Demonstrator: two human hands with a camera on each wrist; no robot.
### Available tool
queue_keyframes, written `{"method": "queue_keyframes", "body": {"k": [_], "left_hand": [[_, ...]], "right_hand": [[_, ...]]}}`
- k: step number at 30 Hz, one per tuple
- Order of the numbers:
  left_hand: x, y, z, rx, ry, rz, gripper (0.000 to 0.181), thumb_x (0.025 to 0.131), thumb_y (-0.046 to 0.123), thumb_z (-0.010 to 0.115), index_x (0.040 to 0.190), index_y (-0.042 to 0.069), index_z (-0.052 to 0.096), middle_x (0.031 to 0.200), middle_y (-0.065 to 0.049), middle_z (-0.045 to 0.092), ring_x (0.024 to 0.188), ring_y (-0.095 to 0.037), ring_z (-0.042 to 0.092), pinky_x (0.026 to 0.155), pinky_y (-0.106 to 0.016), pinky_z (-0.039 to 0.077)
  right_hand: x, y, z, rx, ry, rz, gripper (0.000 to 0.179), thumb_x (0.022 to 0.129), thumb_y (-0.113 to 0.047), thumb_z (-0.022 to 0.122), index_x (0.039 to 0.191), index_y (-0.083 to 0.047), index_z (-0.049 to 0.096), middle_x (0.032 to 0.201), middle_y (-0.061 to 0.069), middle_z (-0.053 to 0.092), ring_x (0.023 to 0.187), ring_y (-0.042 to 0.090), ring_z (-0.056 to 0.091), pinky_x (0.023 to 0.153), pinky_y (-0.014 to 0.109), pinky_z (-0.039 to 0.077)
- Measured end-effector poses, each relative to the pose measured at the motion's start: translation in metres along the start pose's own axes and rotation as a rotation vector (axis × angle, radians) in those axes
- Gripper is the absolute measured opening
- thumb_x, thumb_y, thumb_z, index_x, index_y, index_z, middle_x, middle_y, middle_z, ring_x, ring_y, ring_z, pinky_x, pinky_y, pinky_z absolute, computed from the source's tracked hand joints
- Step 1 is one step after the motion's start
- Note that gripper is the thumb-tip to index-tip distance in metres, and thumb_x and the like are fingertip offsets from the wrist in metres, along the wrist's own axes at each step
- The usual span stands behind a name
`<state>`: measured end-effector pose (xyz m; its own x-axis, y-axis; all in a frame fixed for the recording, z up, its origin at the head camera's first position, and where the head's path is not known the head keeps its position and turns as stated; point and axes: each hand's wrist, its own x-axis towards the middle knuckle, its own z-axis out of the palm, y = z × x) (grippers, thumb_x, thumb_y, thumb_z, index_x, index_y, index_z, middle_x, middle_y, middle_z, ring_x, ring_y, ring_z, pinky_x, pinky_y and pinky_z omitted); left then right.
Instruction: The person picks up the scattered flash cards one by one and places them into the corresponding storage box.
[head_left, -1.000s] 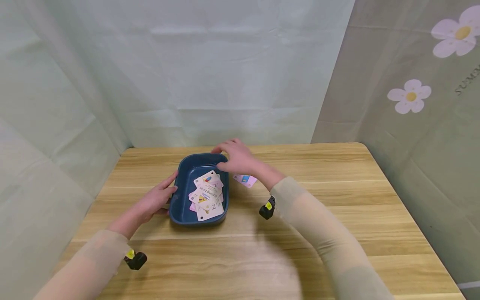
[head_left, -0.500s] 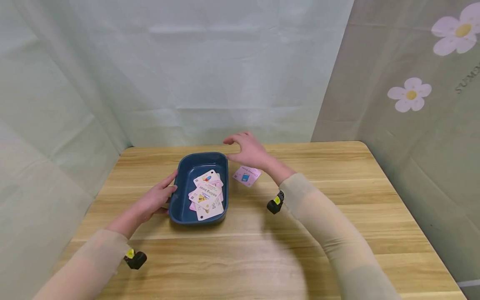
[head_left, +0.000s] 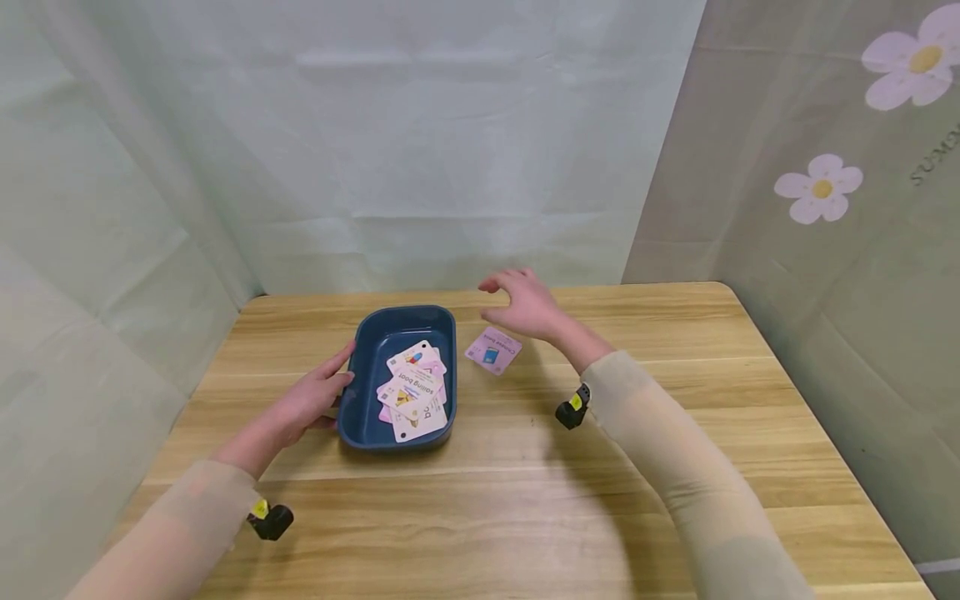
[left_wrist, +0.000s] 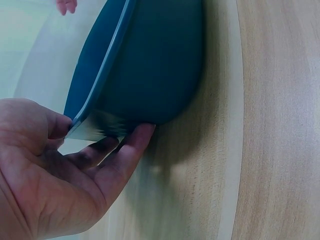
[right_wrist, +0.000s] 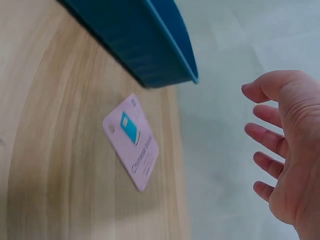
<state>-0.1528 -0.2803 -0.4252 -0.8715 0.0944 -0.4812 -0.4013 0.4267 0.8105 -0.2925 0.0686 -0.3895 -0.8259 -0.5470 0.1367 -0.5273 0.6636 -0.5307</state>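
Observation:
A dark blue plastic bin (head_left: 365, 408) stands left of the table's middle, with several picture cards (head_left: 415, 392) overlapping inside it. My left hand (head_left: 315, 400) holds the bin's left side. In the left wrist view, its thumb (left_wrist: 59, 125) is at the rim and the fingers touch the outer wall. One pink card (head_left: 492, 350) with a blue book picture lies flat on the table, right of the bin. Just above and to the right of that card hovers my right hand (head_left: 525, 304), fingers loosely bent and apart, holding nothing.
The wooden table (head_left: 525, 517) has a light striped grain. Pale fabric (head_left: 450, 167) hangs behind its back edge, and a flower-printed sheet (head_left: 825, 275) hangs on the right. A black wrist camera (head_left: 572, 408) sits under the right sleeve.
My right hand has moved right from over the bin's right rim, leaving the pink card fully uncovered. The left hand, the bin and the cards in it stay in place.

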Motion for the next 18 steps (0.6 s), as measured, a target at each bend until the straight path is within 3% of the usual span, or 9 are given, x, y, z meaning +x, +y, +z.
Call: {"method": "queue_keyframes", "body": {"k": [18], "left_hand": [[0.002,-0.003,-0.001,0.004,0.008,-0.007,0.062,0.113,0.028,0.031,0.164,0.037,-0.002,0.165,-0.032,0.011,0.132,-0.048,0.045,0.081,-0.043,0.056]], "right_hand": [[-0.018,0.033,0.004,-0.087,-0.021,0.086,0.051,0.091,-0.04,0.073,0.135,-0.016,0.065,0.135,0.006,0.061,0.136,0.034,0.04,0.112,0.055,0.03]]}}
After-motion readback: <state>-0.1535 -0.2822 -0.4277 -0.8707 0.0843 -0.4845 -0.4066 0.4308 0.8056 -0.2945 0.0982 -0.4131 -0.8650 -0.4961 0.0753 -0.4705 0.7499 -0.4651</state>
